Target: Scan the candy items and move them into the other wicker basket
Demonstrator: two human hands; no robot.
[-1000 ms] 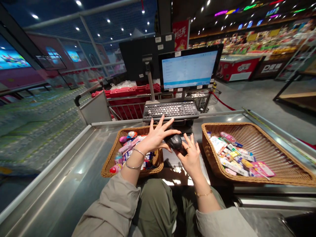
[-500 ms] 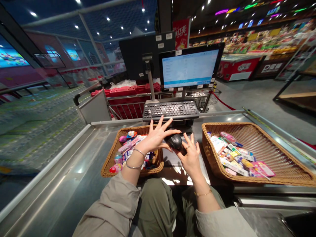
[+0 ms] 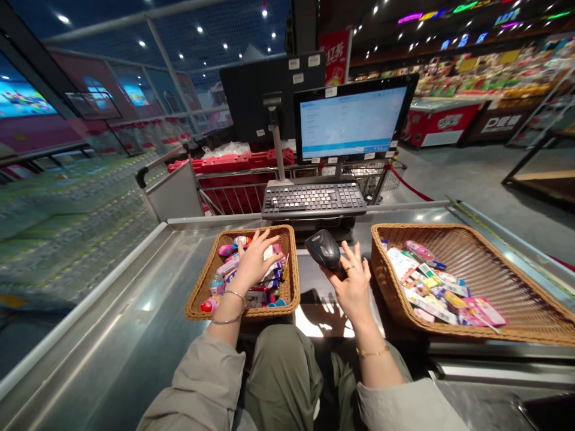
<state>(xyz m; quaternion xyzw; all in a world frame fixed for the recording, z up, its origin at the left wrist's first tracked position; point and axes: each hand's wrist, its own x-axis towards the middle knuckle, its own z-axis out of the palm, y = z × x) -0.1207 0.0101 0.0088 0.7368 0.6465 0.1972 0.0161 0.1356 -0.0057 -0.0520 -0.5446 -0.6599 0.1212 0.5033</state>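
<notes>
Over the left wicker basket (image 3: 294,287) hovers my left hand (image 3: 257,258), fingers spread and nothing in them. Small packaged goods fill that basket, among them a clear-topped bottle (image 3: 217,285) and a red-and-pink item (image 3: 209,304). My right hand (image 3: 354,281) holds a black barcode scanner (image 3: 324,248) between the baskets, its head tilted up and to the left; the palm hides most of its handle. To the right stands a larger wicker basket (image 3: 516,275) with packaged items on its left side, including a pink card pack (image 3: 484,311).
Behind the metal counter (image 3: 148,287) stand a black keyboard (image 3: 314,199) and a lit monitor (image 3: 353,123). A second screen (image 3: 269,99) faces away. Beyond are a shopping cart (image 3: 233,197) with red contents and a grey-panelled trolley (image 3: 173,188).
My left hand has moved left from beside the scanner to above the left basket. My right hand still holds the scanner, in nearly the same place.
</notes>
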